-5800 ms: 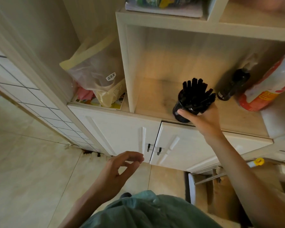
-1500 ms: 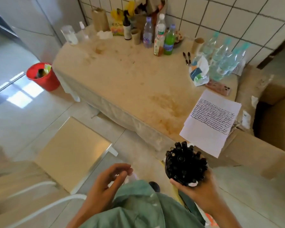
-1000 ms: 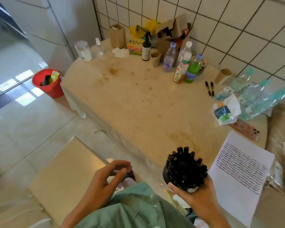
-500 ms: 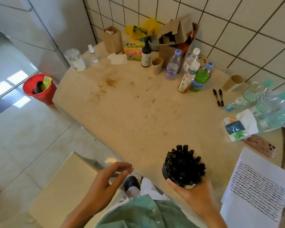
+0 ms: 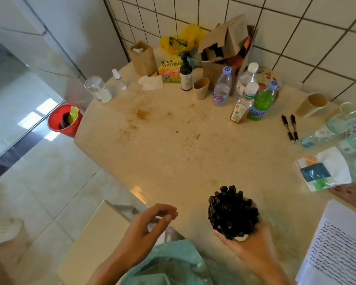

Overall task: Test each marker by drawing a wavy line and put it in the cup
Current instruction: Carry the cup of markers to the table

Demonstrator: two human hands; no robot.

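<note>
The cup of black markers (image 5: 232,212), taken off a cupboard shelf seconds ago, has been carried to the table (image 5: 173,153) and is now low over its near edge, so testing looks about to begin. The right hand (image 5: 249,241) wraps the cup from below, markers bristling upward, with the sheet of wavy lines (image 5: 337,243) just to its right. The left hand (image 5: 148,227) hovers beside the cup, holding nothing, fingers loosely curled toward the thumb.
</note>
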